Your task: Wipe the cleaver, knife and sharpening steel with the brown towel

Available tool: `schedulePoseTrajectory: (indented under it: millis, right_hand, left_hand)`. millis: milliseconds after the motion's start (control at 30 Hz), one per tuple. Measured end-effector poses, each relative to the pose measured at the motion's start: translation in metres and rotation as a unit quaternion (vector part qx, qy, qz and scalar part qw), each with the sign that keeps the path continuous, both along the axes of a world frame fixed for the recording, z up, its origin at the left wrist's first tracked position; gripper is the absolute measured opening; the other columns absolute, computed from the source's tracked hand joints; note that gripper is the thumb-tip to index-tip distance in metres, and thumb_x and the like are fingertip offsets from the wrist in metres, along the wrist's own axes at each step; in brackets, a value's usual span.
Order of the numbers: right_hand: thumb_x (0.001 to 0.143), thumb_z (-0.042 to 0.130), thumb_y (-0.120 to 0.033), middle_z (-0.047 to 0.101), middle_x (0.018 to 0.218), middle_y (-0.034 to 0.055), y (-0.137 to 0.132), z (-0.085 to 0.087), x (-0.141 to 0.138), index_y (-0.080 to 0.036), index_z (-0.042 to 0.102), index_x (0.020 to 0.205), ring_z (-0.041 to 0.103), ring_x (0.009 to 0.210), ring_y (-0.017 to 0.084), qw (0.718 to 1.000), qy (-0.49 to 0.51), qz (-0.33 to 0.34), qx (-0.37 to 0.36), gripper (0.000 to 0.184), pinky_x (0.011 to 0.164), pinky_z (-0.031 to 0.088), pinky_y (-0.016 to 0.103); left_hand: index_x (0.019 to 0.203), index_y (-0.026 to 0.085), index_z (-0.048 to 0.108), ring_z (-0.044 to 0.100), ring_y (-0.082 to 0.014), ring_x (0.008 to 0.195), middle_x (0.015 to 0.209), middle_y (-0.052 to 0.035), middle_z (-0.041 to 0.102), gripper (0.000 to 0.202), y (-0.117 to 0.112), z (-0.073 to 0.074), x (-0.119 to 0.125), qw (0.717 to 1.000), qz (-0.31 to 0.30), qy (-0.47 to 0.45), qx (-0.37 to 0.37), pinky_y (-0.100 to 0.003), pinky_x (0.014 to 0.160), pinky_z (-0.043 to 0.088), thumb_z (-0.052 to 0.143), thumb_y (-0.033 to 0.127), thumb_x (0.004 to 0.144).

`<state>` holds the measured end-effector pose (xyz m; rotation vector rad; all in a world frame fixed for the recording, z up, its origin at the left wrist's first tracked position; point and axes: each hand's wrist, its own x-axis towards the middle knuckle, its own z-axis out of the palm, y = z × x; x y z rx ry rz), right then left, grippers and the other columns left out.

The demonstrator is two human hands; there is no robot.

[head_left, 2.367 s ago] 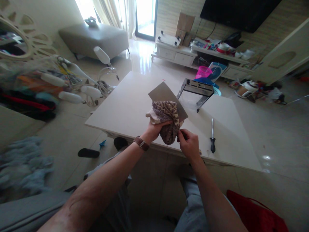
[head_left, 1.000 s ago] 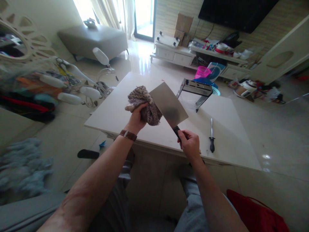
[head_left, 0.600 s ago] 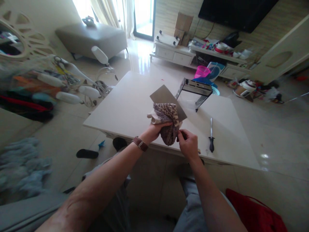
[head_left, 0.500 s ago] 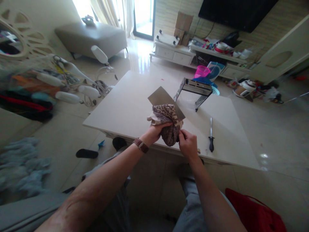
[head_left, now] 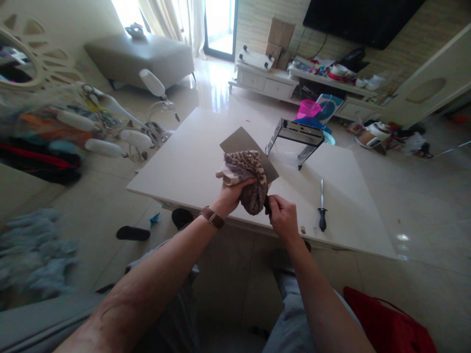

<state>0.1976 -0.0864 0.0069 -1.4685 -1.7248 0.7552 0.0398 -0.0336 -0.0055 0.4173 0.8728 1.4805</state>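
Note:
My right hand [head_left: 285,218] is closed around the dark handle of a cleaver, whose wide rectangular grey blade [head_left: 238,139] points up and left over the white table. A brown and cream patterned cloth [head_left: 248,169] covers the lower part of the blade. My left hand [head_left: 233,193], with a brown watch strap at the wrist, grips that cloth, its thumb lying on top; the other fingers are hidden beneath. To the right of my right hand a honing steel [head_left: 322,206] with a black handle lies on the tabletop.
A black and steel stand [head_left: 298,135] is on the table [head_left: 176,162] beyond the blade. A red bag [head_left: 390,318] lies on the floor at lower right. White lamp arms [head_left: 136,139] reach in at the left. A pink basket [head_left: 308,109] stands behind the table.
Both hands, the cloth and the cleaver have shifted a little left and farther over the table. More of the dark handle shows beside my right hand.

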Motion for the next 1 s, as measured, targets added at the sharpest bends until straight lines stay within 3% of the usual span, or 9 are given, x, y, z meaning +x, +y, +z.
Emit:
schedulePoseTrajectory:
  millis: [167,367,533,667,833,1000]
  right_hand:
    - [0.1,0.043,-0.043,0.051,0.047,-0.0023,-0.002,-0.002,0.002,-0.022,0.055,0.06,0.049,0.049,0.013,1.0,0.011,0.008,-0.017,0.047,0.053,0.034,0.026]
    - [0.102,0.037,-0.044,0.052,0.05,-0.0014,-0.001,-0.005,0.006,-0.023,0.052,0.062,0.048,0.05,0.014,1.0,0.013,-0.007,-0.001,0.048,0.054,0.032,0.028]
    - [0.101,0.036,-0.037,0.046,0.052,-0.0023,0.0,-0.005,0.006,-0.024,0.041,0.06,0.041,0.052,0.014,0.997,-0.047,-0.004,0.061,0.044,0.056,0.026,0.031]
    - [0.101,0.035,-0.038,0.047,0.051,-0.002,0.001,-0.005,0.004,-0.024,0.042,0.059,0.043,0.053,0.014,0.998,-0.03,-0.008,0.049,0.045,0.056,0.028,0.03]
    - [0.103,0.035,-0.048,0.051,0.048,-0.0017,0.004,-0.005,0.003,-0.023,0.052,0.061,0.049,0.051,0.014,1.0,0.01,-0.022,0.006,0.051,0.055,0.033,0.028]
    - [0.103,0.037,-0.053,0.055,0.05,-0.0003,0.006,-0.006,0.006,-0.021,0.056,0.057,0.051,0.05,0.014,0.999,-0.01,-0.026,0.017,0.059,0.056,0.035,0.028]
  left_hand:
    - [0.091,0.014,0.07,0.07,-0.0276,0.109,0.1,-0.0076,0.078,0.048,0.005,-0.001,-0.01,1.0,-0.01,-0.021,0.003,-0.047,0.107,0.051,0.094,0.019,0.049]
    - [0.089,0.014,0.072,0.07,-0.0276,0.106,0.103,-0.0085,0.077,0.047,-0.004,-0.009,0.001,0.995,-0.104,-0.012,-0.003,-0.048,0.108,0.05,0.094,0.017,0.048]
    - [0.101,0.018,0.072,0.069,-0.0276,0.109,0.102,-0.0066,0.076,0.056,-0.01,-0.015,0.016,0.998,-0.061,0.0,-0.014,-0.049,0.11,0.048,0.093,0.018,0.05]
    - [0.107,0.017,0.071,0.07,-0.0272,0.105,0.107,-0.0074,0.076,0.064,-0.007,-0.014,0.016,0.999,-0.039,0.012,-0.01,-0.05,0.108,0.049,0.094,0.019,0.048]
    - [0.099,0.016,0.071,0.07,-0.0279,0.106,0.105,-0.0075,0.076,0.058,0.001,-0.011,0.002,0.999,-0.04,0.025,0.009,-0.051,0.106,0.051,0.095,0.017,0.046]
    - [0.095,0.015,0.071,0.07,-0.0288,0.107,0.104,-0.0076,0.077,0.056,0.009,-0.007,-0.02,0.998,-0.026,0.05,0.009,-0.052,0.108,0.051,0.096,0.016,0.044]
